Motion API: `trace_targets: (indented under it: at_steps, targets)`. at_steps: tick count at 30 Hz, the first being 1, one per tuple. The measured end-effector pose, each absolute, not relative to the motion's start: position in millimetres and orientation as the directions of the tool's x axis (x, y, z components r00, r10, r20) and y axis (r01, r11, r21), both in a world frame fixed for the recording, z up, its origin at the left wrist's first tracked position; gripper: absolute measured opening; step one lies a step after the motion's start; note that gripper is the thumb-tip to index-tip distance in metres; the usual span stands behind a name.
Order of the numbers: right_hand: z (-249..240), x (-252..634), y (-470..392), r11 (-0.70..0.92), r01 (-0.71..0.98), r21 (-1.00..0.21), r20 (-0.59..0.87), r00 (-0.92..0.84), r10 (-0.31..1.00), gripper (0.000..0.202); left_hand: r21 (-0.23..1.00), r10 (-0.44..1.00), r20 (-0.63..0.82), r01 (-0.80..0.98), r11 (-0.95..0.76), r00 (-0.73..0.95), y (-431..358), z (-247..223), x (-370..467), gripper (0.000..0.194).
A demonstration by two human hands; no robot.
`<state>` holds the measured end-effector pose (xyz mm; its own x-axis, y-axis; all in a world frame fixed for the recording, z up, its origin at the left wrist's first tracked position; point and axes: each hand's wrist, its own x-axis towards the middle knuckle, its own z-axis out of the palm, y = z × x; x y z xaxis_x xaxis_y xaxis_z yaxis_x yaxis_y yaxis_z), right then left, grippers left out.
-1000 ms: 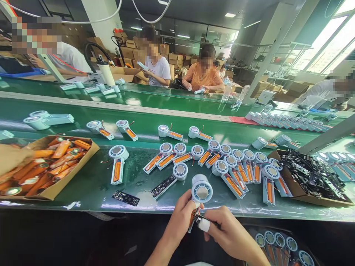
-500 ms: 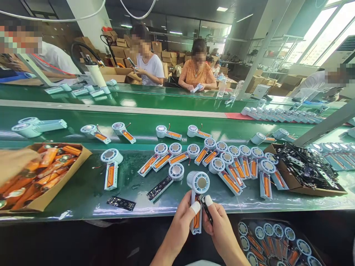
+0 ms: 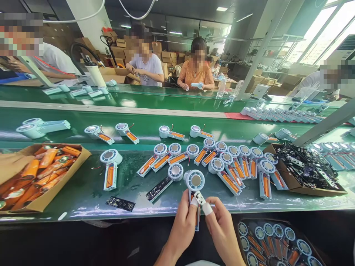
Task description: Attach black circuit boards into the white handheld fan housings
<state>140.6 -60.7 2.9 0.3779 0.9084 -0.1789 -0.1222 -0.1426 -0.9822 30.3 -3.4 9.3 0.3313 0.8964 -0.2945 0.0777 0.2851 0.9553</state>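
Observation:
My left hand [image 3: 184,218] is closed round the handle of a light-blue fan unit [image 3: 195,181], its round head pointing away from me. My right hand [image 3: 219,221] pinches a small board [image 3: 199,198] over the handle, its pale end turned up between both thumbs. White covers sit on the thumb tips. Part of the orange battery in the handle is hidden by my fingers. Just beyond lies a fan unit with a black board [image 3: 159,188] on its handle. A loose black board [image 3: 120,203] rests to the left, below another open fan unit [image 3: 111,168].
A carton of orange batteries [image 3: 63,184] is at left, with another person's hand [image 3: 13,166] over it. A carton of black boards [image 3: 318,188] stands at right. More fan units fill a box [image 3: 277,236] below the bench edge. Several people sit across the green belt [image 3: 138,111].
The board in my right hand has turned, now showing its pale end, and my right fingers have spread a little. Fan units on the belt have shifted right.

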Motion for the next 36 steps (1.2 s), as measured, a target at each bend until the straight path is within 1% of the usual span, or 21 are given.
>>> trace_targets:
  at_steps: [2,4,9,13,15,17,20,24,28,31,33,36]
  targets:
    - [0,139,-68,-0.096,0.006,-0.995,-0.087,0.372,0.924,0.042,0.955,0.909,-0.298,0.098,0.281,0.292,-3,8,30,0.043]
    - [-6,136,-74,-0.082,0.118,-0.990,-0.034,0.364,0.931,0.045,0.957,0.921,-0.287,0.117,0.265,0.263,-2,7,31,0.040]
    - [-24,130,-82,0.008,0.316,-0.949,0.156,0.445,0.882,0.040,0.964,0.943,-0.252,0.143,0.224,0.219,-1,6,37,0.034]
    - [-30,141,-82,0.107,0.428,-0.897,0.265,0.329,0.906,0.046,0.968,0.939,-0.242,0.121,0.218,0.245,-1,12,36,0.033]
    - [-28,147,-82,0.145,0.442,-0.885,0.294,0.289,0.911,0.047,0.969,0.924,-0.247,0.064,0.239,0.291,0,16,33,0.033]
    - [-25,150,-82,0.134,0.427,-0.894,0.285,0.312,0.906,0.046,0.964,0.914,-0.250,-0.005,0.266,0.320,0,16,32,0.030]
    - [-20,150,-83,0.122,0.418,-0.900,0.276,0.332,0.902,0.045,0.950,0.915,-0.261,-0.088,0.301,0.306,-2,10,35,0.023]
    - [-21,151,-85,0.162,0.489,-0.857,0.339,0.298,0.892,0.045,0.907,0.888,-0.310,-0.175,0.383,0.339,-5,0,43,0.018]
    - [-26,154,-86,0.149,0.529,-0.836,0.344,0.292,0.892,0.043,0.868,0.857,-0.345,-0.217,0.447,0.383,-3,2,42,0.022]
    - [-29,153,-87,0.118,0.533,-0.838,0.327,0.316,0.891,0.040,0.765,0.789,-0.375,-0.318,0.560,0.487,0,7,37,0.030]
    - [-31,152,-88,0.104,0.541,-0.834,0.334,0.347,0.877,0.039,0.698,0.758,-0.361,-0.383,0.606,0.543,1,9,35,0.034]
    - [-31,153,-88,0.138,0.593,-0.793,0.399,0.336,0.853,0.039,0.681,0.761,-0.379,-0.399,0.614,0.526,-1,10,36,0.043]
